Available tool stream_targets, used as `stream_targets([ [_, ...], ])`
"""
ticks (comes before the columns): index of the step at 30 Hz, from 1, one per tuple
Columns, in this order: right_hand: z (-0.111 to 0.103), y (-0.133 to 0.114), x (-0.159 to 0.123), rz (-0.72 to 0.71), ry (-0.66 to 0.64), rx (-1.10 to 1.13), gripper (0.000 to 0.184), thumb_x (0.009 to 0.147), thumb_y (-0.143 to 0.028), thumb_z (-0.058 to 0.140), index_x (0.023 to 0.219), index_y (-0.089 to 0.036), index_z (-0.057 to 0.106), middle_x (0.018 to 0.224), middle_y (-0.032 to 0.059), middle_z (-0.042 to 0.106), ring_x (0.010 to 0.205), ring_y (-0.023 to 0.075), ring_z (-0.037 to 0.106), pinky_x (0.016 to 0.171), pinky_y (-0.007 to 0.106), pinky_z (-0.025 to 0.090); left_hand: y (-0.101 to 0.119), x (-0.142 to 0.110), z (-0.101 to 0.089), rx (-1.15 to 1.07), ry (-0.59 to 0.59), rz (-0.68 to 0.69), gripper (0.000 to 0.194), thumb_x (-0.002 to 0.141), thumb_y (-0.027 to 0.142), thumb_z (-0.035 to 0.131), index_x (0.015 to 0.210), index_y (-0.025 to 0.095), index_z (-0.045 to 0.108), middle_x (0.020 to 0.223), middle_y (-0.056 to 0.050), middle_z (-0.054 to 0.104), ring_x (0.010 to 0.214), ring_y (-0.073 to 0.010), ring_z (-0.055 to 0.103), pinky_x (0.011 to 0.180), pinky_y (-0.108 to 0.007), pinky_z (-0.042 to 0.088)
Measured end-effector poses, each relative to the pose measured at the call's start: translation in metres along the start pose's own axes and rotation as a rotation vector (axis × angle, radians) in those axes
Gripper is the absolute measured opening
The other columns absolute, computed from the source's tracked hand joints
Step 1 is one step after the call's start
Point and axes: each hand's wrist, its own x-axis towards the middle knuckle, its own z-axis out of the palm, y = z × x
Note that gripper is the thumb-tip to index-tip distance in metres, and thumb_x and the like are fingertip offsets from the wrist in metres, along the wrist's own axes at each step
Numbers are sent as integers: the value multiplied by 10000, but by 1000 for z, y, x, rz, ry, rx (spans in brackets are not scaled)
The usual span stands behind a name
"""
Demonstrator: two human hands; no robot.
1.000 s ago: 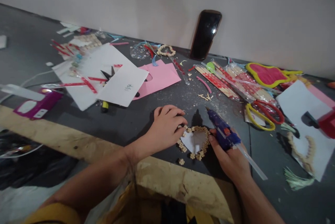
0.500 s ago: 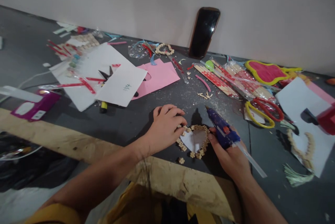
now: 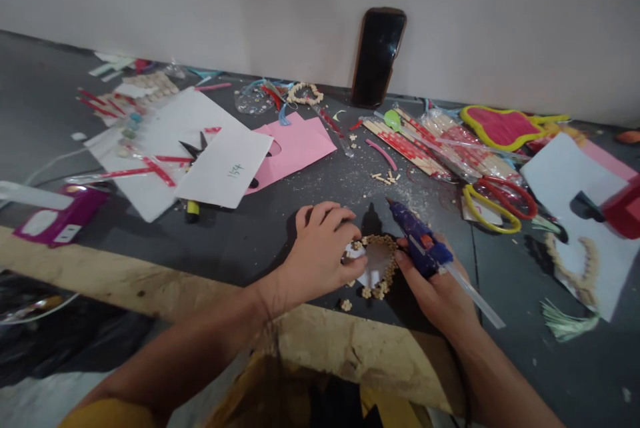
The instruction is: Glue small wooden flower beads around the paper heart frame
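Observation:
In front of me on the dark table lies a white heart-shaped card point(image 3: 370, 278), its rim lined with small light-brown wooden flower pieces point(image 3: 389, 275). My left hand point(image 3: 325, 248) is closed at the card's left side, thumb and curled fingers on its edge, and covers part of that rim. Held in my right hand point(image 3: 443, 288) is a blue hot glue gun point(image 3: 419, 241). Its nozzle points away from me and a clear glue stick point(image 3: 475, 295) sticks out of its back. The right fingertips are beside the heart's right edge. One loose wooden flower point(image 3: 345, 305) lies near the table's front edge.
A phone point(image 3: 379, 58) leans against the wall. Scissors point(image 3: 493, 205), packed sticks point(image 3: 415, 145) and a beaded piece with a green tassel point(image 3: 570, 321) lie to the right. White paper point(image 3: 225, 171), pink paper point(image 3: 295, 148) and a purple glue gun point(image 3: 65, 215) lie left.
My left thumb has come down over the heart's left part, and the fingers have closed on its edge. My right hand holds the glue gun much as before. The view has shifted slightly.

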Motion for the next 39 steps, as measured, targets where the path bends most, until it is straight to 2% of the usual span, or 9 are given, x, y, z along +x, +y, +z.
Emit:
stream_targets([
  [8,3,1,-1,51,5,34,310,828,-466,592,1032,-234,612,913,40,713,819,216,674,752,333,520,1,2,8,50,-19,24,281,752,283,597,1029,244,627,1316,-43,578,1301,-285,409,1042,-524,259],
  [21,1,-2,-3,71,16,63,298,828,-413,607,1077,-250,605,910,25,729,798,210,686,729,327,531,0,2,8,33,1,2,88,780,248,597,859,241,634,1269,-25,611,1299,-275,427,1043,-507,271],
  [27,2,-2,-3,67,5,59,306,834,-420,587,1086,-248,607,928,34,723,838,221,687,762,347,531,0,1,7,39,18,3,98,795,233,588,878,242,640,1271,-28,608,1291,-267,437,1039,-502,276],
  [39,0,-3,-1,46,4,22,298,824,-421,597,1052,-230,611,899,36,711,791,213,673,730,330,519,-1,2,7,8,-6,-17,92,813,255,580,878,245,645,1269,-13,603,1280,-273,444,1045,-517,267],
])
